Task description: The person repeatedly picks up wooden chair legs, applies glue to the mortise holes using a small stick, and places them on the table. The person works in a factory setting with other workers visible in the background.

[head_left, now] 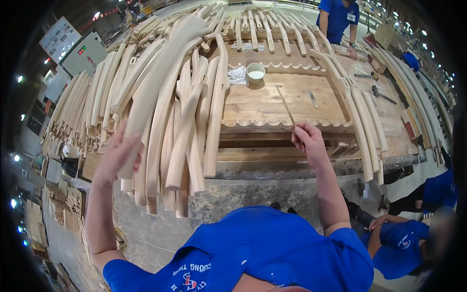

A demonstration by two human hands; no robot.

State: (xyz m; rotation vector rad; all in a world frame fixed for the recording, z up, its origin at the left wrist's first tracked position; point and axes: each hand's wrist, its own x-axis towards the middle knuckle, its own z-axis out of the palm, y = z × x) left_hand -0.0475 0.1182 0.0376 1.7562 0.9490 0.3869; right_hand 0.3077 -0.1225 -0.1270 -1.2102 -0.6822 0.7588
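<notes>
Near the left end of a heap of pale curved wooden pieces [190, 141], my left hand [124, 151] is closed round the near end of a long, broad curved wooden piece [158, 92]. That piece lies slanted over the others, its far end up the table. My right hand [307, 140] pinches the near end of a thin stick [285, 103], which points away over a flat wooden board [258, 109] with scalloped edges. Beyond the stick, a round tub [255, 72] with white contents stands beside a crumpled white cloth [237, 76]. A small flat blade-like tool [313, 99] lies on the board.
More curved pieces [360, 124] line the board's right side, and others [270, 34] lie across the back. Hammers [383, 95] rest on the right of the table. A person in blue [338, 22] stands at the far side; others in blue [399, 246] are at lower right.
</notes>
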